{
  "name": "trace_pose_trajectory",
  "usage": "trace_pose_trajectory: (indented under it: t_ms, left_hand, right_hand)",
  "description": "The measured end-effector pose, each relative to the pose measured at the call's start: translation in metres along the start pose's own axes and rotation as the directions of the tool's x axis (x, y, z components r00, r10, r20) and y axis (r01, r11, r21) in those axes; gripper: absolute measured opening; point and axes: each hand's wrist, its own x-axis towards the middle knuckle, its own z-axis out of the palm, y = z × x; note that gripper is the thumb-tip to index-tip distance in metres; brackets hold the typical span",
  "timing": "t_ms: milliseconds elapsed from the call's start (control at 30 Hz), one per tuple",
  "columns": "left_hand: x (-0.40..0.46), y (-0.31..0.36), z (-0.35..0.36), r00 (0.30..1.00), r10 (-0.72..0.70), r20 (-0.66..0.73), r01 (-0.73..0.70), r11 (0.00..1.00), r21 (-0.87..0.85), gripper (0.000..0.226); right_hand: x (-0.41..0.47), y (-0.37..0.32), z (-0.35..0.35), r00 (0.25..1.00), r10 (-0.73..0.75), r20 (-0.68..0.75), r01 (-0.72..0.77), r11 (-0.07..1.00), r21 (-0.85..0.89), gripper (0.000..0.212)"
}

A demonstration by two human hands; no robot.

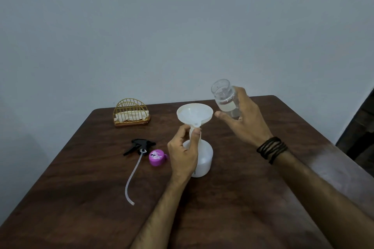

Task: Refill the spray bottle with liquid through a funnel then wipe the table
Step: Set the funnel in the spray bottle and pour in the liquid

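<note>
A white spray bottle (204, 159) stands uncapped in the middle of the brown table (81, 198). A white funnel (194, 113) sits in its neck. My left hand (183, 153) pinches the bottle neck just under the funnel. My right hand (241, 119) holds a clear open bottle (224, 97) upright, to the right of the funnel and slightly above it, with a little clear liquid in its lower part. The black spray head (141, 145) with its long dip tube (132, 180) lies on the table to the left.
A purple cap (156, 157) lies between the spray head and the white bottle. At the back left stands a gold wire napkin holder (131, 113) with white napkins. The table's right edge runs close to my right forearm.
</note>
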Motion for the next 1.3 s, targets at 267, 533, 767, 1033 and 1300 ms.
trace_pose_trajectory:
  t_ms: [267, 533, 767, 1033, 1300]
  left_hand:
    - [-0.003, -0.005, 0.003, 0.999, 0.044, -0.032, -0.042, 0.998, 0.048, 0.036]
    - [-0.003, -0.007, 0.003, 0.997, 0.061, -0.051, -0.056, 0.995, 0.084, 0.040]
    - [-0.002, -0.011, 0.004, 0.996, 0.063, -0.062, -0.058, 0.994, 0.092, 0.038]
    - [-0.002, -0.011, 0.004, 0.996, 0.064, -0.064, -0.058, 0.993, 0.101, 0.040]
    - [-0.003, -0.010, 0.004, 0.997, 0.055, -0.057, -0.048, 0.994, 0.103, 0.042]
  right_hand:
    - [0.018, -0.006, -0.010, 0.987, -0.107, 0.122, 0.137, 0.954, -0.267, 0.061]
    - [0.026, -0.007, -0.011, 0.964, -0.213, 0.162, 0.262, 0.872, -0.414, 0.059]
    - [0.033, -0.005, -0.013, 0.950, -0.263, 0.168, 0.312, 0.832, -0.458, 0.059]
    - [0.035, 0.001, -0.013, 0.926, -0.332, 0.181, 0.377, 0.772, -0.512, 0.066]
    - [0.037, 0.004, -0.015, 0.913, -0.366, 0.180, 0.403, 0.746, -0.530, 0.067]
